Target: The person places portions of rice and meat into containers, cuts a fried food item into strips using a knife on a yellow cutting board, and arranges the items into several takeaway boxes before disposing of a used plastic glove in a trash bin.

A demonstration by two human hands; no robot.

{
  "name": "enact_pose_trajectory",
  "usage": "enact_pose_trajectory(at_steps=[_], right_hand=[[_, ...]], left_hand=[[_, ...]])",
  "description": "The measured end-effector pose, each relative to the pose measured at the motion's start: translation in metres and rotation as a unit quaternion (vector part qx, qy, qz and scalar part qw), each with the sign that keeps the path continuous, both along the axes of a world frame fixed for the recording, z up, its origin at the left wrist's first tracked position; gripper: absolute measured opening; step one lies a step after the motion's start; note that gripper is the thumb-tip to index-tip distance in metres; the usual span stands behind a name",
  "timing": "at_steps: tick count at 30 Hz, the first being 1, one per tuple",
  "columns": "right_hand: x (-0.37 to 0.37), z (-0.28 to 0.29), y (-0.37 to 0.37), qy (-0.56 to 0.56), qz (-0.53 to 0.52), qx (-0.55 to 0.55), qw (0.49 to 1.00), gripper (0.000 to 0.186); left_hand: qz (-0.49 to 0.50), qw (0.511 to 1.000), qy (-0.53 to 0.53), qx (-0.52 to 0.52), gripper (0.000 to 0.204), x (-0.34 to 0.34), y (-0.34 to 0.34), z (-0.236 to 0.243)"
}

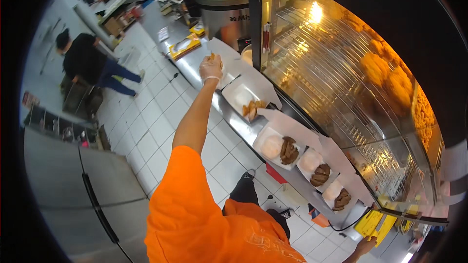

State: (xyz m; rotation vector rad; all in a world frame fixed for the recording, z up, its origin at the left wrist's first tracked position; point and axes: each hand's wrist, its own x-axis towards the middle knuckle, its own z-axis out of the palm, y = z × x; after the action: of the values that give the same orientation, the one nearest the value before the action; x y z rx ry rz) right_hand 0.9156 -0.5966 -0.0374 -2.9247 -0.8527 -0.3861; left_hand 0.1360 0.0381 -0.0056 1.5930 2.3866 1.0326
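Observation:
My left hand (pixel 211 69), in a clear glove, reaches over the far end of a row of white takeaway boxes. Its fingers are closed on golden-brown pieces of food, only partly visible. Beside it, an open box (pixel 239 96) holds white rice and cut golden-brown pieces (pixel 252 108). Closer along the row, three boxes hold mounds of rice (pixel 271 147) and dark brown sliced meat (pixel 289 151). At the lower right, my right hand (pixel 366 245) is closed at the near edge of a yellow cutting board (pixel 369 223), seemingly round the handle of a knife (pixel 381 221) whose blade lies over the board.
A lit glass warming cabinet (pixel 331 68) with wire racks and fried chicken (pixel 385 70) borders the boxes. A large steel cooker (pixel 225 14) and a yellow carton (pixel 185 46) stand on the steel counter beyond. Another person (pixel 87 61) stands across the tiled floor, near a steel fridge (pixel 87 185).

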Motion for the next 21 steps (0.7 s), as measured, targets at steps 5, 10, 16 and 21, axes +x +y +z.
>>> enact_pose_trajectory(at_steps=[5,10,16,21], right_hand=[[-0.089,0.038,0.02,0.075,-0.039,0.022,0.996,0.021],[-0.119,0.026,0.019,0.062,0.001,0.073,0.995,0.021],[-0.182,0.055,0.075,0.107,0.077,0.104,0.986,0.022],[-0.219,0.074,0.098,0.092,0.085,0.137,0.983,0.02]], left_hand=[[-0.041,0.995,0.067,-0.064,0.031,0.009,-0.008,-0.027],[-0.086,0.992,0.089,0.003,0.029,0.001,-0.005,-0.027],[-0.244,0.947,0.201,-0.054,0.025,-0.001,-0.008,0.0],[-0.191,0.976,0.033,-0.101,0.029,-0.022,-0.009,-0.006]])
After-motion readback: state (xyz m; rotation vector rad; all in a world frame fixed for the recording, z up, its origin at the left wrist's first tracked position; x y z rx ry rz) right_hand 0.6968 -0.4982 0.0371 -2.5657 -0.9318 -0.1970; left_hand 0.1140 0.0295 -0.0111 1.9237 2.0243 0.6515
